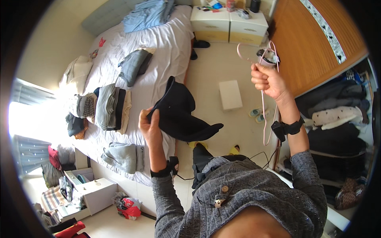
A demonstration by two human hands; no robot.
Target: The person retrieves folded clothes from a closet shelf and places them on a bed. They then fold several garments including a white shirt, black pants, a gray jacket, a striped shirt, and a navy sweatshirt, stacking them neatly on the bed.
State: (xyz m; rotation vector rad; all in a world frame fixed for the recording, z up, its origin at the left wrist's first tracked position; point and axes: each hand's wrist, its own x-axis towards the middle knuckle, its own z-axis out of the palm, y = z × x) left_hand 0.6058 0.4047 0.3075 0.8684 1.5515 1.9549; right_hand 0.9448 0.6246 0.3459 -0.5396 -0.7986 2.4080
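My left hand point(151, 126) pinches the edge of a black cloth garment point(178, 111), which hangs out to the right over the gap between bed and floor. Raised at the right, my right hand point(268, 81) is closed around a pink clothes hanger point(264, 119), its hook pointing left and its long loop hanging down. No garment is on the hanger. On the bed at the left lie a folded grey garment point(120, 156), a striped folded stack point(107, 105) and a dark grey folded pile point(134, 67).
A white box point(230, 95) and slippers point(259, 114) are on the floor ahead. The wardrobe point(324, 44) at the right holds dark clothes point(336, 139). White nightstands point(211, 25) stand beyond. Lower left are an open drawer point(99, 195) and a plastic bag point(129, 208).
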